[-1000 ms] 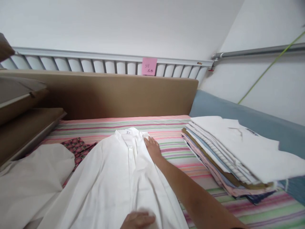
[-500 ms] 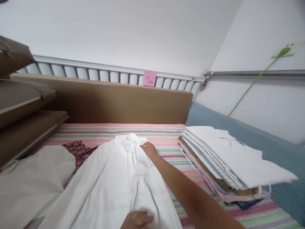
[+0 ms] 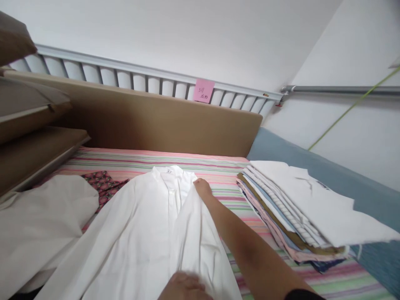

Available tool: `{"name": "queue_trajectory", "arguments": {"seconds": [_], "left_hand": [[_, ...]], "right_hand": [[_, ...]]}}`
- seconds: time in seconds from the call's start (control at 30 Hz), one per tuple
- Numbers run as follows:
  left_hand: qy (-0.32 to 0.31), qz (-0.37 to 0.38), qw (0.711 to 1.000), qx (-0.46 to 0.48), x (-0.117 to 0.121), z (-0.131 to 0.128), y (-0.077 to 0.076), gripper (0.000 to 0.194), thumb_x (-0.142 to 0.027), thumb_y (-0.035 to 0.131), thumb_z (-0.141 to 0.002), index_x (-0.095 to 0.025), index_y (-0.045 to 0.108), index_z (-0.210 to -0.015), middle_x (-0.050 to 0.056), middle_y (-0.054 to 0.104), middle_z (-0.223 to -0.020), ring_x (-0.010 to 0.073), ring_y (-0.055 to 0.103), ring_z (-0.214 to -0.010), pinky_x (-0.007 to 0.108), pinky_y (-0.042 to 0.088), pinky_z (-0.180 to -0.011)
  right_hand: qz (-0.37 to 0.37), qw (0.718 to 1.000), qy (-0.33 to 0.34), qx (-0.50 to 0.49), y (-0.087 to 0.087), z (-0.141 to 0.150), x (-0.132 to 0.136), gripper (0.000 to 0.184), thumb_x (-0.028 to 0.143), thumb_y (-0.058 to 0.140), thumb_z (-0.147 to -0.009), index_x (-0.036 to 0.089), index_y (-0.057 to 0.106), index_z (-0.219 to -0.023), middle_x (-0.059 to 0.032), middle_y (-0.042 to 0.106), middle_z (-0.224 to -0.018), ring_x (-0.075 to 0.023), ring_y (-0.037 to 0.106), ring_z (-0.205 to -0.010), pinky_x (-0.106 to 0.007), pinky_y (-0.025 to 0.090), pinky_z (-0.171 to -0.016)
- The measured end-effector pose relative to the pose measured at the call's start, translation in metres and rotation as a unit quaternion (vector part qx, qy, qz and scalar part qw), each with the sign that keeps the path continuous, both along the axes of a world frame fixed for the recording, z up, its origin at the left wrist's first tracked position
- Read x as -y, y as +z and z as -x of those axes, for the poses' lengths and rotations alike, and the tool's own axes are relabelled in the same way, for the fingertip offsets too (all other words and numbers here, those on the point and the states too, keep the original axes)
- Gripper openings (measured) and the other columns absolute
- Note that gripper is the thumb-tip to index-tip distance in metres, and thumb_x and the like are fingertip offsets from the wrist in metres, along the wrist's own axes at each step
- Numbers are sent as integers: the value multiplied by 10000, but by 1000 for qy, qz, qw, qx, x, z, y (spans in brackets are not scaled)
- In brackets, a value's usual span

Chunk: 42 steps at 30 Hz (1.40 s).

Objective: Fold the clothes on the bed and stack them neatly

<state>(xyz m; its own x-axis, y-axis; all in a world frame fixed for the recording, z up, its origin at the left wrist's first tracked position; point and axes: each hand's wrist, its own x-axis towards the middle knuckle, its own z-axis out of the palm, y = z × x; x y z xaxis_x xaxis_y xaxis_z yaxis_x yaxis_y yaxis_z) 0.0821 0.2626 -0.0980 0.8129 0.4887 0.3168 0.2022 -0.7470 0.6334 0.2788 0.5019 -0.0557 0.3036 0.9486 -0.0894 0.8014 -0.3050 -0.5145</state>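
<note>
A white button-front shirt [image 3: 146, 233] lies spread on a striped bed sheet, its collar toward the headboard. My right hand [image 3: 203, 188] reaches in from the lower right and pinches the shirt at its right-hand shoulder. At the bottom edge, my left hand [image 3: 186, 287] is slightly blurred, its fingers curled on the shirt's sleeve [image 3: 190, 233]. That sleeve runs down over the front in soft creases. The left hand's fingertips are partly hidden.
Right of the shirt stands a pile of folded clothes [image 3: 300, 204], a white one on top. On the left lie another white garment [image 3: 59, 212] and a dark red patterned cloth [image 3: 106, 187]. Brown padded panels [image 3: 34, 154] are stacked farther left. A brown headboard [image 3: 175, 125] borders the far side.
The sleeve has been drawn inward over the shirt front, making longer folds. My left hand has shifted slightly right, and my right hand stays at the shoulder. The view has tilted somewhat.
</note>
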Motion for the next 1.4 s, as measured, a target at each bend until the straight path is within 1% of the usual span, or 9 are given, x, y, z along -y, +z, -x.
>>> {"name": "queue_trajectory", "arguments": {"seconds": [0.17,0.33,0.43,0.5,0.63,0.73,0.83,1.17,1.4], "left_hand": [[79,24,995,58,14,6,-3,250,-342,521,-831,-319,671,-1030,27,693,-1064,181,600,-1065,282,446,-941],[121,136,983,28,25,14,30,303,-156,446,-813,-262,697,-946,51,668,-1094,176,554,-1114,335,422,-987],[137,150,979,-8,30,11,38,392,-64,436,-740,-268,699,-948,48,627,-1189,203,497,-1194,409,382,-1036],[188,116,975,-6,41,9,34,479,-27,432,-693,-280,681,-1014,48,564,-1287,234,416,-1276,472,334,-1068],[354,93,929,55,87,9,9,530,-71,413,-719,-247,581,-1190,77,446,-1399,246,351,-1323,500,298,-1089],[464,191,854,136,128,11,-4,459,-242,465,-773,-164,526,-1221,140,499,-1329,257,483,-1214,436,427,-996],[512,287,789,183,148,9,-6,539,-391,562,-712,-128,521,-1182,147,594,-1172,260,600,-1033,374,516,-843],[538,237,798,132,116,-10,22,507,-321,596,-611,-143,577,-1086,1,600,-654,199,583,-627,349,463,-672],[531,323,753,216,118,-12,46,611,-375,669,-547,-139,568,-1101,-34,531,-703,101,491,-508,257,390,-497]], "right_hand": [[-50,997,32,-40,22,-5,39,301,334,501,-876,201,574,-1136,-44,646,-1081,-172,591,-990,-311,456,-853],[-57,986,88,-126,48,-39,167,247,318,475,-822,201,660,-938,-6,699,-852,-138,641,-728,-227,464,-645],[-3,967,77,-244,41,-61,259,255,352,495,-767,174,655,-855,-23,683,-764,-135,615,-592,-220,408,-493],[38,949,41,-312,30,-68,311,250,332,501,-732,173,650,-854,-27,675,-765,-131,605,-568,-212,379,-455],[93,921,18,-378,12,-65,372,236,255,509,-696,181,651,-868,-16,665,-743,-115,602,-558,-194,362,-444],[99,912,23,-398,5,-51,384,276,227,490,-720,174,630,-952,-22,663,-809,-106,615,-561,-185,362,-430],[103,904,19,-414,0,-33,379,341,220,484,-748,155,562,-1073,-36,644,-872,-109,629,-565,-178,365,-396],[101,897,-46,-427,2,-6,359,300,197,461,-803,139,447,-1098,-10,612,-757,-79,592,-478,-147,295,-341],[100,925,8,-367,4,-3,346,38,142,546,-713,152,568,-683,38,554,-527,-76,499,-382,-176,302,-373]]}}
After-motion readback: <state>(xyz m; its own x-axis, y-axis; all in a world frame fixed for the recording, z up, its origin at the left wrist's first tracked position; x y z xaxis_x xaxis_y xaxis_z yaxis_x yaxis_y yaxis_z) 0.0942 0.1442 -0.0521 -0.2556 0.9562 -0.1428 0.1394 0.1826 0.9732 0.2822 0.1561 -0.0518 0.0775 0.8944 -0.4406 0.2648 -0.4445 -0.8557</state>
